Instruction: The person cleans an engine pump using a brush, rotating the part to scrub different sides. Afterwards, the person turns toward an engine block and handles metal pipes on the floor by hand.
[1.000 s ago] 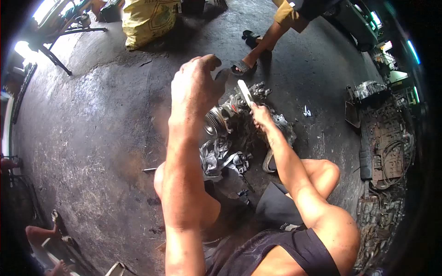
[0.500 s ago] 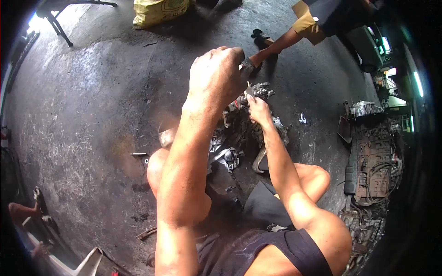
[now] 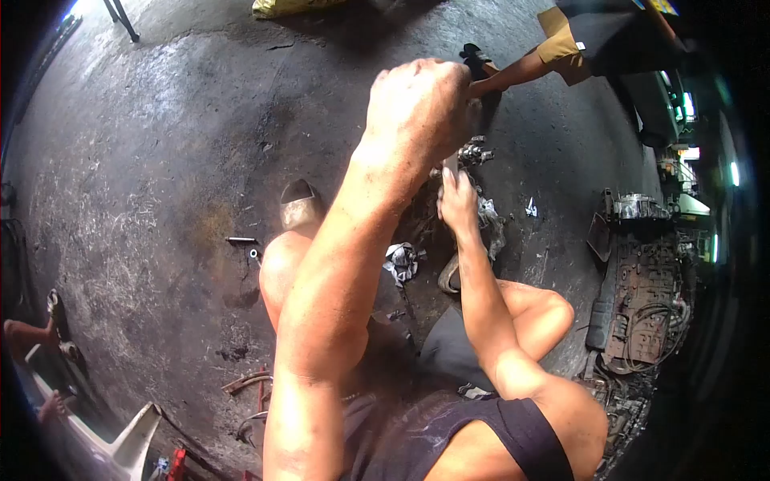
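Now; left hand [image 3: 419,108] curled, grip unclear; right hand [image 3: 458,204] clasping pale bar [image 3: 451,163]; label [image 3: 580,46] illegible

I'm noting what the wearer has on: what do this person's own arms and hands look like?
The left arm and right arm are bare, without sleeves. The left hand and right hand are ungloved, with no watch visible at either wrist. A dark top leaves the right shoulder uncovered.
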Available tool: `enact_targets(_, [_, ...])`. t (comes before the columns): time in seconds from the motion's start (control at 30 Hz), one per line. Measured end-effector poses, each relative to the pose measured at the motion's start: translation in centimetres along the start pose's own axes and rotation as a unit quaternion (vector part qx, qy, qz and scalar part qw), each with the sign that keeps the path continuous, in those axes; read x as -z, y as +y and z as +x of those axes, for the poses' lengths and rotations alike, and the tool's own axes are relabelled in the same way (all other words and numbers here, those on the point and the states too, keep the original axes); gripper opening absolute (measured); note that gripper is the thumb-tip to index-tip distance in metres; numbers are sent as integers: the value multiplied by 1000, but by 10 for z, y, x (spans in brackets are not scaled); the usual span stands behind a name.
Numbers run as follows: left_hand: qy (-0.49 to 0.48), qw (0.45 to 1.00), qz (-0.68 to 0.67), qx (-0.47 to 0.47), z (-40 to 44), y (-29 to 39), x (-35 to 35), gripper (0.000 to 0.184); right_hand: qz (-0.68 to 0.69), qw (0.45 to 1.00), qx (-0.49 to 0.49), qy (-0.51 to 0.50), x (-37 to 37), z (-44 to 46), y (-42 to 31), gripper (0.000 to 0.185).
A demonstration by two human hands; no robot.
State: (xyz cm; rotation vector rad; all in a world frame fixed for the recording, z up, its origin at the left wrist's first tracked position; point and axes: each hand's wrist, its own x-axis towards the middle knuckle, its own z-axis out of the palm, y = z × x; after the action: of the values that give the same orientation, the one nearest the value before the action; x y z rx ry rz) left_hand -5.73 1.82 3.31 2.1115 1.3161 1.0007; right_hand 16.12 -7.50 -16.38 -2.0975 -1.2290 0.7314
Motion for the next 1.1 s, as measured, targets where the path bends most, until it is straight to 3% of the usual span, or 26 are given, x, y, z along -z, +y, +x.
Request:
enact_targets(0.03, [8,1000,-2,2,0,-2,5,26,-35,998,40,14,7,-20,6,41])
enact_targets(0.1, [25,1000,-1,-1,3,-4,14,26,-29,1000,4,3,-1,-53,33,38])
enact_targets(0.2, [19,1000,-10,12,5,-5,10,27,-167,983,75,-11,-37,-40,53,33])
enact_targets(0.33, [10,1000,-24,3,-3,-1,7,29,-134,991,7,21,-73,25,9,37])
enact_targets(0.43, [2,1000,-6,11,-4,-3,9,30,-99,976,179,76,-63,4,-15,33])
enact_targets(0.5, [23,1000,-2,3,-3,-7,11,30,-110,987,119,-14,-35,-43,-31,31])
enact_targets(0.63, [28,1000,10,3,2,-12,17,30,-146,988,44,0,-35,-51,32,28])
enact_targets(0.7, [22,1000,-4,1,-1,-12,10,31,-210,976,51,21,-51,-14,31,30])
enact_targets(0.77, [8,1000,-15,10,-3,-10,7,30,-199,971,121,56,-67,34,36,32])
enact_targets(0.83, [-12,999,-17,25,-6,-5,9,30,-176,971,141,81,-56,34,-4,32])
enact_targets(0.9, [-10,1000,-13,17,-3,-7,11,29,-138,979,145,31,-36,-8,-35,30])
enact_targets(1.0, [19,1000,-5,-6,3,-12,11,29,-150,986,67,12,-25,-64,-16,26])
enact_targets(1.07, [26,1000,7,-8,6,-13,12,29,-192,981,18,-1,-38,-48,27,27])
enact_targets(1.1, [4,1000,0,3,6,-11,11,30,-147,989,1,9,-40,-31,19,27])
